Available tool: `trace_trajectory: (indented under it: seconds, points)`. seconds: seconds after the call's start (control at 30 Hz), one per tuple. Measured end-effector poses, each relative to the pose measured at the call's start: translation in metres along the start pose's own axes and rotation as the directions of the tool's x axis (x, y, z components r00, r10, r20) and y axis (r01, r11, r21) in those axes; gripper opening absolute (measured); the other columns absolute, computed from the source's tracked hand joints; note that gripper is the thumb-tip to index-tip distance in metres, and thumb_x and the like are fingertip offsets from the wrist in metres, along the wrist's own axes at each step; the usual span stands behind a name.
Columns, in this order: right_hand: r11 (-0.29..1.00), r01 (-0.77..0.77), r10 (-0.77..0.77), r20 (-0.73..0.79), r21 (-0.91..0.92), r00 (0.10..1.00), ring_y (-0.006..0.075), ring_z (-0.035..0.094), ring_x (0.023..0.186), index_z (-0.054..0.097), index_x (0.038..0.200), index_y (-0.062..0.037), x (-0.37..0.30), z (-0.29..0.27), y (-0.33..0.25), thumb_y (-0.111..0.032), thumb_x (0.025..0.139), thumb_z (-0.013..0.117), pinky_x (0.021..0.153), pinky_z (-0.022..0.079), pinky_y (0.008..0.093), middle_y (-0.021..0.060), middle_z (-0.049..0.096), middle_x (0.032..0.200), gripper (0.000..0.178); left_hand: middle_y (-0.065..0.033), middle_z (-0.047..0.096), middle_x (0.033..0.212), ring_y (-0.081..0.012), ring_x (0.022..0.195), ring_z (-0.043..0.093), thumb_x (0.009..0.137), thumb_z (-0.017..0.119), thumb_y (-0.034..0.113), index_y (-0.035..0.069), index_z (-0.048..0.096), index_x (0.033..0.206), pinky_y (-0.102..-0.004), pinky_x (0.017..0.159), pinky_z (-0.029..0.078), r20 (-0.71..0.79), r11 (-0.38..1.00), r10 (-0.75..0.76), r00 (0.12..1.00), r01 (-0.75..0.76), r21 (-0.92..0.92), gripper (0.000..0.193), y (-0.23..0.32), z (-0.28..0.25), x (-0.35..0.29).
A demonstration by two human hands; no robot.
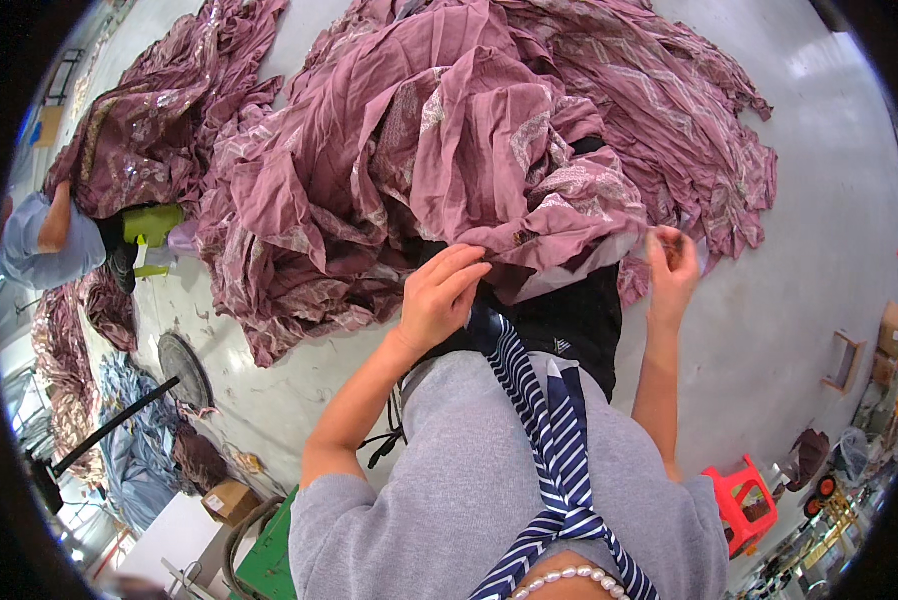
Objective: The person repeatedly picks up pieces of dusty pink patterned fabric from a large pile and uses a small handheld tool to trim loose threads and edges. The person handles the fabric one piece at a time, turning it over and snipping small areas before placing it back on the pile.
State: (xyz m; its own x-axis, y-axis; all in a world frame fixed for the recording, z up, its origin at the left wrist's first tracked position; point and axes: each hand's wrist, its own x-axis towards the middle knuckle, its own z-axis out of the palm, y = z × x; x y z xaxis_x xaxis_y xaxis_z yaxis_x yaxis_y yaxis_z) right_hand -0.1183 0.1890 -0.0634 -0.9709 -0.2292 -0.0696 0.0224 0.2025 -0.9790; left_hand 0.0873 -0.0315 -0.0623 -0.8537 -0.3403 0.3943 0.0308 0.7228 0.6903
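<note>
A large heap of mauve-pink patterned fabric [479, 140] lies in front of me and spills over my lap. My left hand [443, 292] is closed at the near edge of the cloth, its fingertips pinched on the fabric. At the cloth's right corner, by a pale, thin border strip [601, 264], my right hand [673, 268] is raised with its fingers curled together. Something small and dark shows between those fingers, too blurred to name. The stretch of cloth between my two hands hangs over my dark trousers.
A person [49, 240] works at more mauve fabric on the left, beside a green stool [152, 226]. A round-based stand [185, 370] and light-blue cloth [134, 430] are at lower left. A red plastic stool [743, 505] is at lower right, near a wooden frame [845, 362].
</note>
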Motion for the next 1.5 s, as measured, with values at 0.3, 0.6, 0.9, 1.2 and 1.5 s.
trace_trajectory:
  seconds: [0.3,0.6,0.9,1.2,1.5]
  points:
    - [0.629,0.729,-0.056,0.92,-0.27,0.389,0.0314,0.064,0.084,0.055,0.113,-0.0079,-0.06,0.062,-0.008,-0.007,0.071,0.065,0.069,0.052,0.0403,0.0126,0.056,0.116,0.043,-0.0117,0.062,0.11,-0.0306,0.103,0.06,0.068,0.06,-0.007,0.004,0.064,0.101,-0.0374,0.086,0.05,0.197,0.996,0.082,0.977,-0.087,0.019,0.035,-0.025,0.001,0.028]
    - [0.555,0.742,-0.134,0.84,-0.377,0.527,0.0288,0.061,0.077,0.056,0.083,-0.0057,-0.061,0.037,0.03,-0.008,0.068,0.063,0.067,0.051,0.038,0.0082,0.055,0.083,0.016,-0.0093,0.059,0.119,-0.0275,0.113,0.053,0.063,0.058,-0.005,0.007,0.062,0.109,-0.04,0.095,0.041,0.348,0.978,0.157,0.924,-0.194,0.072,0.048,-0.044,0.002,0.049]
    - [0.768,0.607,-0.289,0.734,-0.206,0.615,0.0264,0.062,0.077,0.056,0.086,-0.0057,-0.064,0.013,-0.024,-0.003,0.061,0.062,0.063,0.049,0.0358,0.0074,0.063,0.094,0.026,-0.0084,0.059,0.118,-0.0271,0.113,0.053,0.065,0.058,-0.002,0.007,0.062,0.111,-0.0392,0.096,0.04,0.38,0.968,0.172,0.909,-0.228,0.106,0.047,-0.042,-0.003,0.059]
    - [0.729,0.679,-0.466,0.659,-0.092,0.59,0.0254,0.064,0.075,0.058,0.086,-0.0055,-0.065,0.013,-0.059,-0.006,0.058,0.067,0.065,0.05,0.0344,0.0086,0.066,0.092,0.029,-0.0089,0.063,0.081,-0.0166,0.07,0.059,0.083,0.067,0.019,0.003,0.059,0.077,-0.0271,0.055,0.047,0.189,0.825,-0.486,0.853,0.519,-0.223,0.019,0.001,-0.039,-0.009]
    - [0.749,0.646,-0.478,0.795,0.146,0.374,0.0245,0.064,0.08,0.059,0.095,-0.0068,-0.081,0.042,-0.073,-0.01,0.059,0.071,0.068,0.05,0.0357,0.0075,0.065,0.095,0.038,-0.0058,0.057,0.121,-0.0171,0.11,0.054,0.087,0.063,0.036,0.009,0.048,0.128,-0.0356,0.094,0.043,0.819,-0.367,-0.475,0.321,0.773,-0.517,0.051,0.031,-0.012,-0.008]
